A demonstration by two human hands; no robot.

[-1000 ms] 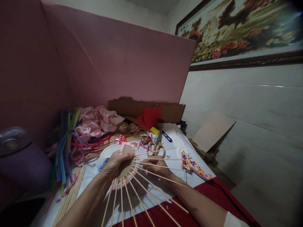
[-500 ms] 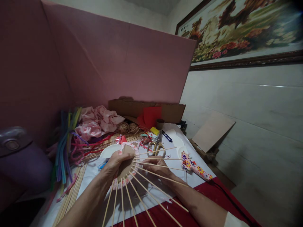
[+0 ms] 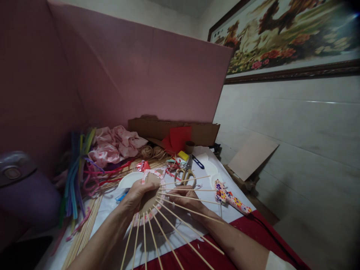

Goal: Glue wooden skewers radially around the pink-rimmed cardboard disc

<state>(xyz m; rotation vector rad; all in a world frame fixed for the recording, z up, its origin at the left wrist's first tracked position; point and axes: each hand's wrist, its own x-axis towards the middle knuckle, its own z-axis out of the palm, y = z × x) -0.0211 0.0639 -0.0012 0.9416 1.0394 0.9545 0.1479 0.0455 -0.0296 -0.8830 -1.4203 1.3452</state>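
My left hand (image 3: 137,195) grips a cardboard disc (image 3: 150,197) edged with pink-and-white patterned fabric, thumb on top. Several thin wooden sticks (image 3: 168,240) fan out from the disc's rim toward me and to the right. My right hand (image 3: 187,198) is closed around one of the sticks on the right side, close to the disc; its fingertips are partly hidden by the sticks. Just beyond that hand lie gold-handled scissors (image 3: 185,177). To its right rests a glue gun (image 3: 232,197) with a flowered cover and a black cord.
Pipe cleaners (image 3: 74,180), crumpled pink fabric (image 3: 116,144) and twine balls (image 3: 153,152) crowd the back left. Loose sticks (image 3: 83,232) lie along the left edge. A dark utility knife (image 3: 198,162) and white paper plate (image 3: 209,167) are at the right back. A purple container (image 3: 25,198) stands left.
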